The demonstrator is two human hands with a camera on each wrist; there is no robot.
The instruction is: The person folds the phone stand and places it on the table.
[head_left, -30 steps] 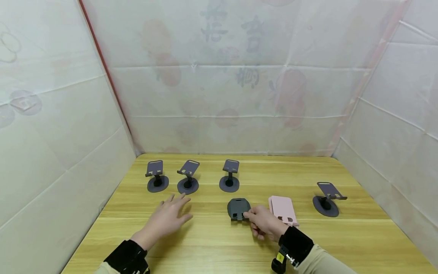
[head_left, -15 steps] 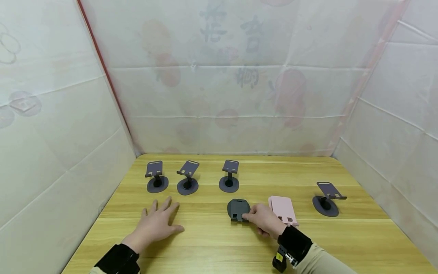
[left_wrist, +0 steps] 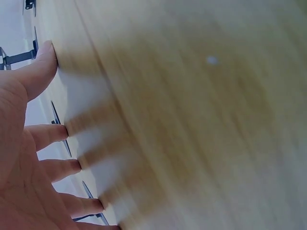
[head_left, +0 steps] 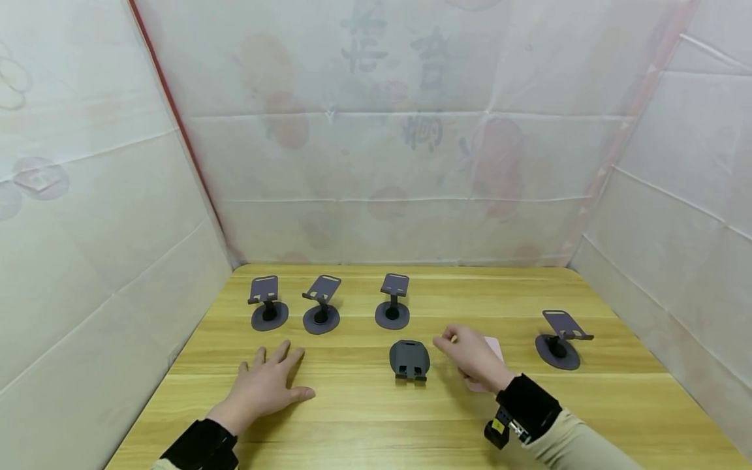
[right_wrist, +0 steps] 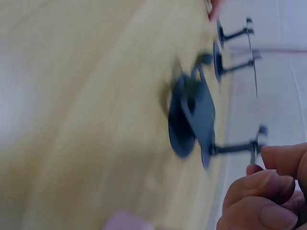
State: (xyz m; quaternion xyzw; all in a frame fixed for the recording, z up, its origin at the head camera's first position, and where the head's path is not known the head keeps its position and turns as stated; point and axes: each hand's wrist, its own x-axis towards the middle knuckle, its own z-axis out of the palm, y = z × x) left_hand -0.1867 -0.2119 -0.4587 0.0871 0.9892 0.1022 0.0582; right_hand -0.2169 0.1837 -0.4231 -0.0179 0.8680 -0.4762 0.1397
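Note:
A dark grey folded phone stand lies near the middle of the table, its lip toward me. Just right of it, my right hand hovers over a pink folded phone stand and hides most of it. Loosely curled fingers hold nothing in the right wrist view, where the dark folded stand is blurred and apart from the hand. My left hand is spread on the left side of the table, fingertips down. Its fingers look straight in the left wrist view.
Unfolded dark phone stands stand along the back: one at far left, another beside it and a third near the middle. A further unfolded stand is at the right. Pale sheets surround the table.
My right hand has let go of the dark folded stand and moved right and up, over the pink one. My left hand moved left and down earlier, then stayed. The dark stand remains in place.

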